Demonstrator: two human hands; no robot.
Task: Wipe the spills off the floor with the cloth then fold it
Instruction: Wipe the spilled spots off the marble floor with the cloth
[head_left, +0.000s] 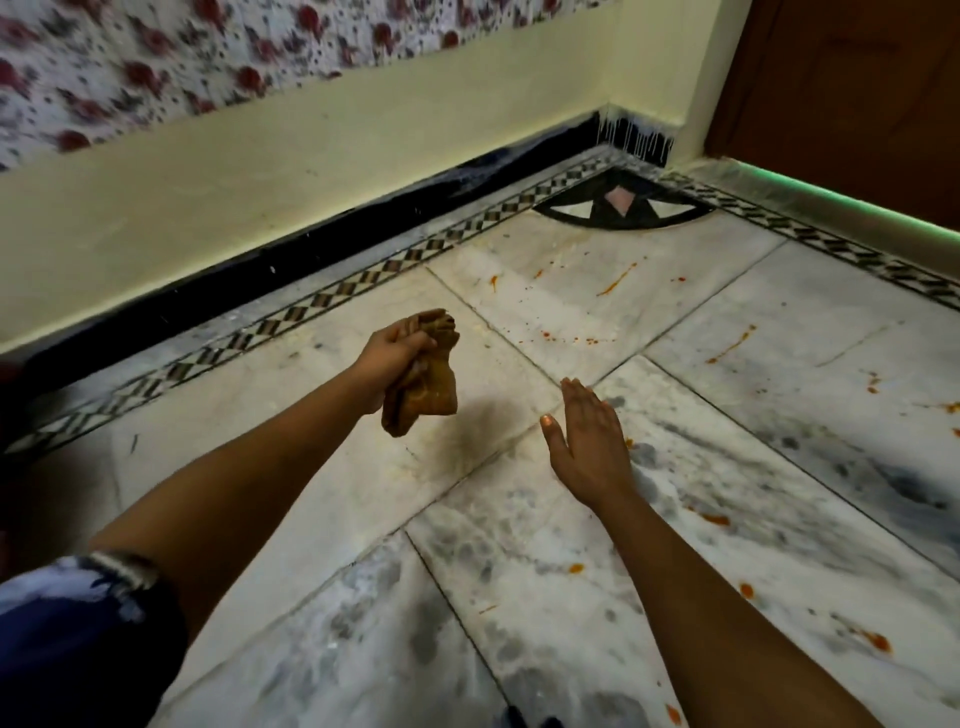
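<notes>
Brown cloth (423, 376), crumpled, bunched, gripped in left hand (395, 358), fingers clamped round upper part; lower end hanging above marble floor (727, 415). Right hand (589, 441) flat, fingers straight, together. Orange spills (618, 278) scattered on tiles.

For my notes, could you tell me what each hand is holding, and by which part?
The left hand grips the bunched cloth near its top. The right hand holds nothing.
</notes>
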